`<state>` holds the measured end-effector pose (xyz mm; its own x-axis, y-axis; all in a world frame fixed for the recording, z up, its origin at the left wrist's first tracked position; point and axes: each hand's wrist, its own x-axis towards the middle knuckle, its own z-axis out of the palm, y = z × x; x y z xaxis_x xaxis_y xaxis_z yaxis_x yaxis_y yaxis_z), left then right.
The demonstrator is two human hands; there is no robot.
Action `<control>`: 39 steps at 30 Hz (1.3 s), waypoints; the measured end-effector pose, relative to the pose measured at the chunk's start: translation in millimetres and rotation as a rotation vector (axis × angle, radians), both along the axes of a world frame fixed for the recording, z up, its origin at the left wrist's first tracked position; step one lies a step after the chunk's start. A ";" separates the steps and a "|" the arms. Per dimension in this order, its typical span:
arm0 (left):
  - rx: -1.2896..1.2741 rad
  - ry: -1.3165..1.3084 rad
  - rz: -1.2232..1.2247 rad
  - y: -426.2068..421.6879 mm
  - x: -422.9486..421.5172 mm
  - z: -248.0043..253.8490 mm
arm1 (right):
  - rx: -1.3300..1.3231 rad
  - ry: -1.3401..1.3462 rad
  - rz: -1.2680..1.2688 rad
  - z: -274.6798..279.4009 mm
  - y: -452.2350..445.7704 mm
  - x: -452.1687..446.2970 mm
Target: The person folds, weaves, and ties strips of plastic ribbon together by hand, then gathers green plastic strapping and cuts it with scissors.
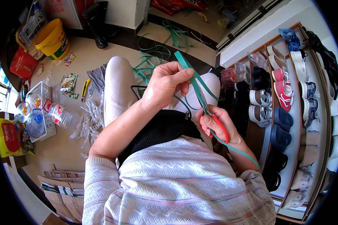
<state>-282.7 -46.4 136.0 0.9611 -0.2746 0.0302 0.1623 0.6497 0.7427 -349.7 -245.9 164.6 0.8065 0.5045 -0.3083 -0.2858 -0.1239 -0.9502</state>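
My left hand is raised over my lap, its thumb and fingers pinched on a flat green plastic strap. One end of the strap sticks up past the thumb, and more of it runs down toward the scissors. Red-handled scissors are in my right hand, with fingers around the handles and blades pointing up along the strap. Whether the blades touch the strap I cannot tell. A narrow green strip trails from the scissors over my right forearm. More green straps lie loosely tangled on the floor beyond my knees.
Shoe racks full of shoes stand close on my right. On the left floor are a yellow bucket, a white basket with plastic bottles, a yellow cutter knife and a pile of whitish strips. Folded cardboard lies lower left.
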 end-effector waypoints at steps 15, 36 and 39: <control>-0.028 -0.002 -0.022 -2.6 -1.4 2.0 | -0.082 -0.135 -0.018 -4.7 0.3 1.9; -0.002 0.014 -0.014 -3.4 2.6 -2.2 | -0.275 -0.269 -0.098 -7.7 2.9 -3.5; 0.019 0.018 -0.009 -4.5 0.5 -1.5 | -0.209 -0.228 -0.097 -5.8 4.4 -3.0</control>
<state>-282.2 -50.9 134.5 0.9588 -0.2839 0.0072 0.1820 0.6336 0.7519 -352.7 -241.5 158.9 0.9081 0.3664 -0.2026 -0.0883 -0.3055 -0.9481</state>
